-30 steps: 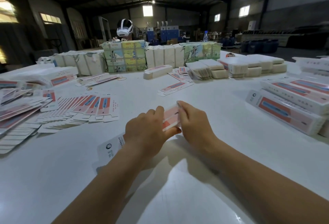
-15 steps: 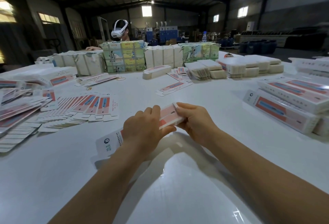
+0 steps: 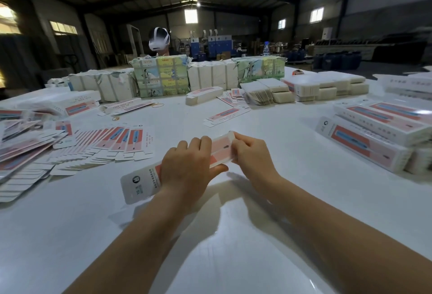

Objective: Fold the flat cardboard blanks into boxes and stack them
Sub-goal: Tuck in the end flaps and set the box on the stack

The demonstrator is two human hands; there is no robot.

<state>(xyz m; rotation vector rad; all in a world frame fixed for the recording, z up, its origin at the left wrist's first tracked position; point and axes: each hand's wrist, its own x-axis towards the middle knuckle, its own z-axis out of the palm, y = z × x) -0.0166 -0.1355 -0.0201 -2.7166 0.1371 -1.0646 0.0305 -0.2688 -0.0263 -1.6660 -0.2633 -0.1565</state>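
Observation:
I hold one long white-and-pink box (image 3: 142,182) just above the white table (image 3: 233,247), slanting from near left to far right. My left hand (image 3: 187,167) grips its middle, fingers curled over the top and thumb underneath. My right hand (image 3: 252,156) pinches the far end, where a small white flap (image 3: 231,135) stands up. Flat blanks (image 3: 112,142) lie fanned out to the left. Folded boxes (image 3: 374,139) are stacked at the right.
Wrapped bundles of blanks (image 3: 161,76) and stacks of white cartons (image 3: 325,85) line the far side of the table. A loose blank (image 3: 224,116) lies beyond my hands. A person wearing a white headset (image 3: 159,39) stands behind the bundles.
The box has risen slightly and its far end now shows an upright flap under my right fingers. Both hands stay in nearly the same place.

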